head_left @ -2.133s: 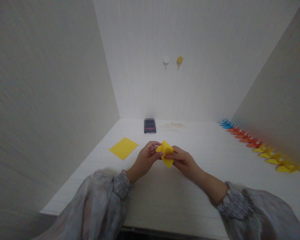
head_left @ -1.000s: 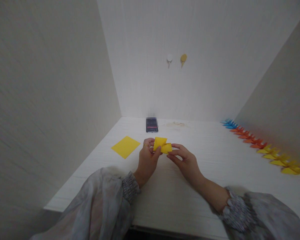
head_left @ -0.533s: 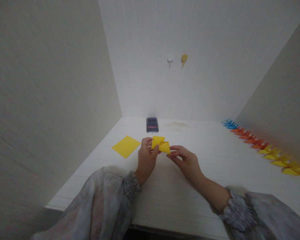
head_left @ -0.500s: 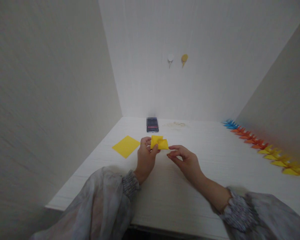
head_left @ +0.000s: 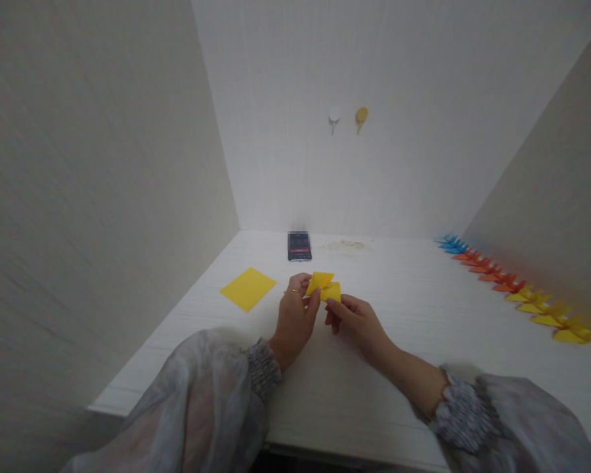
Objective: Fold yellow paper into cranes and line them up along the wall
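Observation:
A partly folded piece of yellow origami paper is held between my two hands above the table. My left hand pinches its left side, thumb in front and fingers behind. At the lower right corner, the thumb and fingers of my right hand close on the paper. Its creased flaps stand partly raised. To the left of my left hand, a flat yellow paper square lies on the table.
A phone stands near the back wall. Along the right side runs a row of folded paper cranes, blue, orange-red and yellow. Two hooks, one white and one yellowish, are on the wall above the white table.
My right hand has come left and taken hold of the paper's right corner. My left hand has moved slightly right with the paper, which is now turned and shows different flaps.

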The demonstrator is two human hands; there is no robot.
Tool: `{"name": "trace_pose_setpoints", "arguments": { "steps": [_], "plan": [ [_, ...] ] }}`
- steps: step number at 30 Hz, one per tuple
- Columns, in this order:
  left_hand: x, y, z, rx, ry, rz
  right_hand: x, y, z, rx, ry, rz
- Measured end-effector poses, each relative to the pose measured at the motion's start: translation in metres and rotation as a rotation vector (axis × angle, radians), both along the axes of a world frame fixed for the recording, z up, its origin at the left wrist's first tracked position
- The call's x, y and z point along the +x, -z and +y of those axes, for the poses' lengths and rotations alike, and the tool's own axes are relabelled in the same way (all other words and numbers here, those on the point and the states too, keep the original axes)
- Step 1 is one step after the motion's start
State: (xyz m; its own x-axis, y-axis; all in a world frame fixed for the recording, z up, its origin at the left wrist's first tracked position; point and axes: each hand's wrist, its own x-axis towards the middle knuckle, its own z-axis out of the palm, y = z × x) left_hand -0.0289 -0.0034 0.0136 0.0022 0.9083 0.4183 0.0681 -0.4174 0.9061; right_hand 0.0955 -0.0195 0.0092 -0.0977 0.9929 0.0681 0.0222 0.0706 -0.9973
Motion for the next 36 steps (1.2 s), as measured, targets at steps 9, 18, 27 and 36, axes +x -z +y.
{"name": "trace_pose_setpoints", "arguments": {
  "steps": [9,18,27,36],
  "plan": [
    [-0.004,0.008,0.004,-0.072,0.104,-0.024,0.01,0.005,0.002,0.041,0.019,-0.014],
    [-0.005,0.018,0.014,-0.086,0.087,-0.176,0.015,0.009,0.001,0.071,0.012,0.021],
    [-0.004,0.016,0.012,-0.095,0.074,-0.147,0.012,0.003,-0.001,0.052,0.03,-0.028],
    [-0.004,0.014,0.01,-0.099,0.089,-0.137,0.012,0.004,-0.001,0.053,0.031,-0.014]
  ]
}}
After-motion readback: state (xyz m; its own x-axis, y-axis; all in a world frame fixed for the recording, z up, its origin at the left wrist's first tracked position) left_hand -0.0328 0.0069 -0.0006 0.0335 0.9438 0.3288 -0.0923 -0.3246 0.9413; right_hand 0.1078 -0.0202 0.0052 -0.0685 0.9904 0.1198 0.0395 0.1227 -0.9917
